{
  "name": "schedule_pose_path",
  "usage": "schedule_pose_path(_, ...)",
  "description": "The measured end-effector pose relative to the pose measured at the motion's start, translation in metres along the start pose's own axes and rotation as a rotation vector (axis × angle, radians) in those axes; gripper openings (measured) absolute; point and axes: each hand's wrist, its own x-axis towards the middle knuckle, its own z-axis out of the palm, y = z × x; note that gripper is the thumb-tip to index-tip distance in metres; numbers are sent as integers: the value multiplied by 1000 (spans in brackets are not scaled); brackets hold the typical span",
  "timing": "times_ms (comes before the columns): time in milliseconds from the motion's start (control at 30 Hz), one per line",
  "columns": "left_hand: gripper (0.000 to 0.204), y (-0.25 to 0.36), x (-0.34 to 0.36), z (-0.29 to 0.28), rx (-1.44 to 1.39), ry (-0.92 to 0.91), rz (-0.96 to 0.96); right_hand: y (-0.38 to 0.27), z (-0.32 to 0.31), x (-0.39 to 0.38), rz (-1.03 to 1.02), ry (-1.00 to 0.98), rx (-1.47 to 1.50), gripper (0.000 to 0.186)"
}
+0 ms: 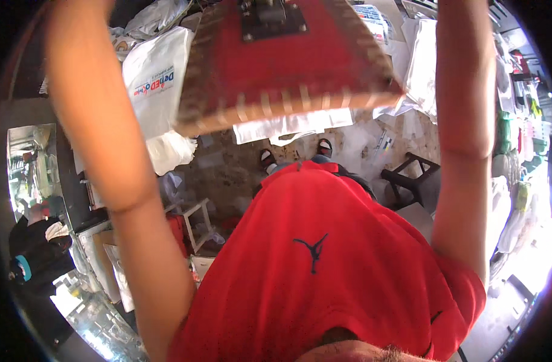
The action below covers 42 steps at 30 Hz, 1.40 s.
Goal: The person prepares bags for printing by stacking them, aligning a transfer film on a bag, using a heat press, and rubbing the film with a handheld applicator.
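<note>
Both my arms stretch up past the top edge of the head view, so neither hand shows. My left forearm (92, 102) is on the left, and my right forearm (466, 78) on the right. Between them a wooden-edged frame with a red face (312, 66), which looks like a screen-printing frame, is tilted up. Staple-like marks line its edge, and a dark metal fitting (273, 21) is bolted near its top. Below the frame's lower edge, part of a white bag with a handle (294, 128) shows. Whether my hands touch the frame is hidden.
White printed bags (158, 78) lie left of the frame, more white sheets or bags (421, 66) right of it. A dark stool (411, 175) stands on the littered floor (227, 175) at the right, a white metal frame (197, 226) at the left. Packed goods (511, 199) line the far right.
</note>
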Motion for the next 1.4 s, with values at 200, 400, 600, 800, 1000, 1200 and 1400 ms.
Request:
schedule_pose_path(200, 17, -82, -123, 109, -266, -332, -259, -65, 92, -149, 583, -225, 499, 9)
schedule_pose_path(400, 61, -123, -174, 175, 72, -342, -300, -72, 157, -225, 699, -156, 301, 19)
schedule_pose_path(600, 62, -136, -175, 177, 50, -391, -200, -67, 161, -233, 686, -144, 350, 21)
schedule_pose_path(800, 27, -147, -187, 182, 154, -361, -139, -30, 134, -233, 971, 148, 884, 8)
schedule_pose_path(1000, 14, -161, -190, 188, 154, -449, -105, 150, 99, -382, 1692, 133, 21, 16)
schedule_pose_path(1200, 17, -170, -202, 187, 102, -428, -75, 280, 116, -541, 1569, -47, -407, 41)
schedule_pose_path(1400, 18, -171, -206, 181, 83, -408, -62, 341, 108, -557, 1489, -532, -622, 110)
